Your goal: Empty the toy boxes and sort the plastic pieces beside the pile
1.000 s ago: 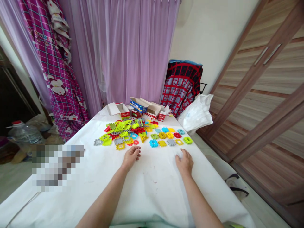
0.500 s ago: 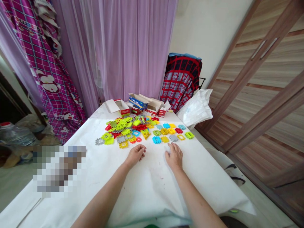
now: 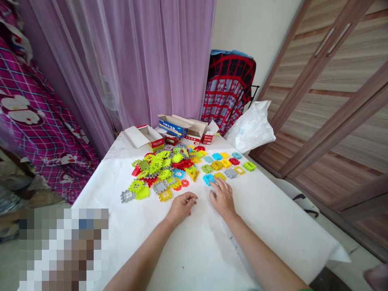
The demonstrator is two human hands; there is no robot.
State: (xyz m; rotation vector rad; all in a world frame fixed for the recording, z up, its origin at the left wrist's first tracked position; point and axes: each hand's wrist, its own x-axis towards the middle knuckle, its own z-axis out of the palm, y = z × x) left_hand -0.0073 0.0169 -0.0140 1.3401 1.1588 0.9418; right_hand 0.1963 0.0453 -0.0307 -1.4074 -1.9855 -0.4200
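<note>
My right hand (image 3: 222,197) reaches over the white table with its fingers stretched forward. Its fingertips are at the near edge of a blue square building piece (image 3: 208,179) and a yellow piece (image 3: 220,175); I cannot tell if they touch. To the left, my left hand (image 3: 182,208) rests with its fingers curled in, and nothing shows in them. Beyond it lies a heap of notched plastic building pieces (image 3: 157,165) in green, yellow, red, grey and blue. Further pieces are spread apart in loose rows, among them a grey one (image 3: 230,173) and a green one (image 3: 249,166).
Along the table's far edge stand open cardboard boxes, including a blue box (image 3: 172,126) and a red and white box (image 3: 156,142). A white plastic bag (image 3: 250,127) is at the far right edge. A blurred-out patch covers the lower left.
The view has shifted, and the table appears turned slightly. My right hand has moved left toward the blue square piece. My left hand stays curled, nearer the right hand.
</note>
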